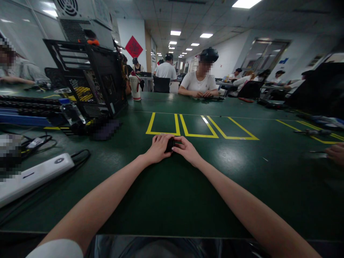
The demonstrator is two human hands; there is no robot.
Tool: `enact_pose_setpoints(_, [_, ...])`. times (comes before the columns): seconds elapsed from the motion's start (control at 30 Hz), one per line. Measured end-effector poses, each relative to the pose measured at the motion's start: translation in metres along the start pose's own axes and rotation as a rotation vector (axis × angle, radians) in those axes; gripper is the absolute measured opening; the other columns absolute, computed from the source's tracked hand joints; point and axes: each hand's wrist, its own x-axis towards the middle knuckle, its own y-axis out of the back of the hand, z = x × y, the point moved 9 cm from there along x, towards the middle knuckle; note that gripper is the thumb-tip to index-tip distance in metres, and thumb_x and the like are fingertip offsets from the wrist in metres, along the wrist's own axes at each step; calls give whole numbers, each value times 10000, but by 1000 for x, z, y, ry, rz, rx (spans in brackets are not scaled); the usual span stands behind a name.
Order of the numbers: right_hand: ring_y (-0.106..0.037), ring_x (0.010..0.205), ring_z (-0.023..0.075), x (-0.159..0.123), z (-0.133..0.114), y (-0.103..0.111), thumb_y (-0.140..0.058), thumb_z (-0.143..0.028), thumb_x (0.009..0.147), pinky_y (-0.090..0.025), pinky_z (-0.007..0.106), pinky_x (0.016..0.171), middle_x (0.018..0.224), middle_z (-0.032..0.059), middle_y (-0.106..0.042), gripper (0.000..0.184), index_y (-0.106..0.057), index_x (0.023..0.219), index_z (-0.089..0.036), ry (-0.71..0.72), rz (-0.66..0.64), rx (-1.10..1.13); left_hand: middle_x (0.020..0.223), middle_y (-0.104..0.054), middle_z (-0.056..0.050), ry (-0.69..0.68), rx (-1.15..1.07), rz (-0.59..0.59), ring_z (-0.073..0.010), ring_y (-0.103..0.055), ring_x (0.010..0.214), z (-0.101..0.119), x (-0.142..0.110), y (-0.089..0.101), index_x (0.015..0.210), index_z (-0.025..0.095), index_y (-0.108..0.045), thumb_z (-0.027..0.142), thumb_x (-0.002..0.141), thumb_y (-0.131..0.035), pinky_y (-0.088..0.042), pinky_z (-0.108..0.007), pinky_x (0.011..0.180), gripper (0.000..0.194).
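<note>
Both of my hands meet over the green table, just on the near side of the yellow tape outlines. Between them is a small black object, mostly covered by fingers, so its kind cannot be made out. My left hand curls over its left side and top. From the right, my right hand pinches its edge between thumb and fingers.
To the left stand an open black computer case, a water bottle and a white power strip with cables. A paper cup is farther back. Across the table sits a person; another person's hand shows at right.
</note>
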Motion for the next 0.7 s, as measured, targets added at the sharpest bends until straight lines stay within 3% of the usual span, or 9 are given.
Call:
enact_pose_setpoints(0.3, [-540, 967, 152, 0, -6, 4, -606, -230, 687, -388, 359, 938, 956, 2, -533, 200, -527, 869, -208, 75, 65, -5, 1162, -416, -80, -4, -21, 15, -256, -381, 1091, 0, 0, 0, 1185, 223, -267, 240, 698, -549, -246, -434, 930, 563])
enact_pose_setpoints(0.53, [-524, 1010, 175, 1, 1, 5, -601, -237, 691, -402, 382, 920, 1090, 37, -518, 384, -481, 1056, -231, -2, 58, -39, 1171, -409, -84, 6, -21, -12, -264, -374, 1099, 1, 0, 1, 1190, 218, -262, 237, 702, -546, -239, -445, 938, 565])
enact_pose_setpoints(0.7, [-528, 1003, 172, -1, 0, 1, -623, -230, 666, -416, 370, 904, 1051, 23, -528, 328, -491, 967, -222, -8, 26, 0, 1174, -406, -84, 12, -22, -13, -264, -376, 1097, 0, 0, 0, 1187, 219, -269, 238, 703, -540, -245, -447, 934, 555])
